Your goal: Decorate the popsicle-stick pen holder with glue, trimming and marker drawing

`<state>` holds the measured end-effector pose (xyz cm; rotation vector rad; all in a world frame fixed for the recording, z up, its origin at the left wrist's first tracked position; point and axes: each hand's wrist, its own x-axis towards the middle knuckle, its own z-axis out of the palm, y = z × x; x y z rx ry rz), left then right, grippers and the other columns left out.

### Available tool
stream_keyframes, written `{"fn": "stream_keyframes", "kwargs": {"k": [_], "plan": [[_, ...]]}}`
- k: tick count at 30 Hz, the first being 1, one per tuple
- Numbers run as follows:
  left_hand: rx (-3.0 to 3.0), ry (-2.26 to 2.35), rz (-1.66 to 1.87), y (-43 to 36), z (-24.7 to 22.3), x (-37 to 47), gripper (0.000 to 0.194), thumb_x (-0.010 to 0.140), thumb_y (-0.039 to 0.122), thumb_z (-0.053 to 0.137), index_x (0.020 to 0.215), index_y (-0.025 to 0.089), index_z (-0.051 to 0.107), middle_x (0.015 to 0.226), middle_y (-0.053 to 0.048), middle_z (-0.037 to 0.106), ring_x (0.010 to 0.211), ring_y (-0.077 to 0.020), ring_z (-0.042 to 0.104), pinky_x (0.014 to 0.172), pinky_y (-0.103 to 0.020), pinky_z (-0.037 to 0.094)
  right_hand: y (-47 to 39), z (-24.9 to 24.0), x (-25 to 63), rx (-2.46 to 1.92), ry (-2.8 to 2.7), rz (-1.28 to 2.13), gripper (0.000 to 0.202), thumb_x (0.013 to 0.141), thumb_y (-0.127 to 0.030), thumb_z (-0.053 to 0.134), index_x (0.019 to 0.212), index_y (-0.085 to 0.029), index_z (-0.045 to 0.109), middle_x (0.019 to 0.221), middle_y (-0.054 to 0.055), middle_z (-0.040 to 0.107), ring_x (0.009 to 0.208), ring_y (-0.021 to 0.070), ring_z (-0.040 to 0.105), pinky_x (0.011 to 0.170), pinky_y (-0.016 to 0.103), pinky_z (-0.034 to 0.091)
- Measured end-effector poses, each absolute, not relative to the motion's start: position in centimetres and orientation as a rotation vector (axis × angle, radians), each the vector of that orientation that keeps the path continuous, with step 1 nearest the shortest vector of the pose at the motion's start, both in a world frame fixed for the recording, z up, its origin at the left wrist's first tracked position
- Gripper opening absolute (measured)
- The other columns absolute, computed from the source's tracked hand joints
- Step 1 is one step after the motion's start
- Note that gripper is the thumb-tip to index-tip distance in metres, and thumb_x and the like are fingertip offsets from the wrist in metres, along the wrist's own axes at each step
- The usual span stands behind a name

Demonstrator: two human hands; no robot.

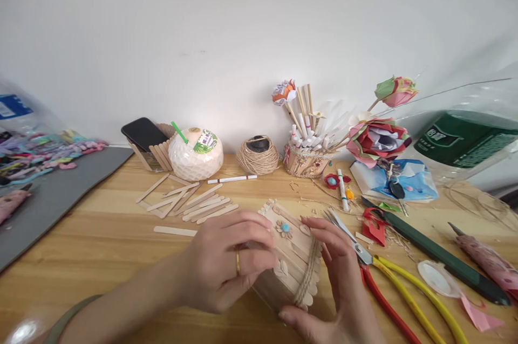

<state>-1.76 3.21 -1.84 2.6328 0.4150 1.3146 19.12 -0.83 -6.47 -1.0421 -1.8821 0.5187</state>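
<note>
A small box of wooden craft sticks (293,249) is tilted between my hands, with twine along its right edge and a flower with a blue centre on its face. My right hand (338,279) grips the box from the right, thumb at the lower edge and fingers at the upper corner. My left hand (238,258), wearing a ring, has its fingers bent together at the box's left side; anything pinched in them is too small to name. Loose craft sticks (210,206) lie beyond my left hand.
Scissors with red and yellow handles (400,284) and a green cutter (445,252) lie at right. Behind stand a phone (143,133), a coconut (196,155), a twine ball (258,156) and a pen holder (307,162). A grey mat (81,187) is at left.
</note>
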Motion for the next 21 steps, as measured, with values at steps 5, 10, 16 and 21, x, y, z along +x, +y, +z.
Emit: {"fn": "stream_keyframes", "kwargs": {"k": [5, 10, 16, 21], "plan": [[2.695, 0.416, 1.289, 3.21, -2.01, -1.99, 0.018, 0.077, 0.003, 0.05, 0.086, 0.009, 0.064, 0.082, -0.011, 0.067, 0.091, -0.0208, 0.059, 0.083, -0.033, 0.054, -0.74, -6.54, 18.89, -1.024, -1.897, 0.503, 0.065, 0.076, -0.047, 0.065, 0.126, -0.021, 0.031, 0.129, 0.014, 0.037, 0.126, 0.0316, 0.035, 0.1, 0.045, 0.039], [2.581, 0.447, 1.312, 3.19, -1.97, -1.8, 0.016, 0.08, 0.004, 0.05, 0.09, 0.009, 0.061, 0.082, -0.011, 0.067, 0.087, -0.0193, 0.062, 0.083, -0.034, 0.054, -0.66, -6.3, 18.79, -1.034, -1.891, 0.504, 0.064, 0.075, -0.046, 0.066, 0.124, -0.022, 0.033, 0.128, 0.014, 0.037, 0.126, 0.0329, 0.035, 0.1, 0.047, 0.039], [2.611, 0.51, 1.306, 2.88, -1.68, -1.69, 0.015, 0.08, 0.006, 0.05, 0.087, 0.013, 0.062, 0.084, -0.011, 0.064, 0.087, -0.02, 0.061, 0.079, -0.035, 0.054, -0.62, -6.22, 18.79, -1.037, -1.899, 0.499, 0.064, 0.076, -0.045, 0.066, 0.125, -0.022, 0.032, 0.128, 0.014, 0.038, 0.125, 0.0339, 0.036, 0.099, 0.049, 0.04], [2.592, 0.523, 1.263, 2.91, -1.94, -1.71, 0.021, 0.082, 0.008, 0.046, 0.096, 0.015, 0.06, 0.089, -0.01, 0.064, 0.088, -0.0201, 0.059, 0.08, -0.038, 0.053, -0.76, -6.47, 18.97, -1.029, -1.891, 0.494, 0.066, 0.075, -0.046, 0.067, 0.125, -0.023, 0.033, 0.128, 0.014, 0.039, 0.125, 0.0331, 0.037, 0.099, 0.047, 0.04]]}}
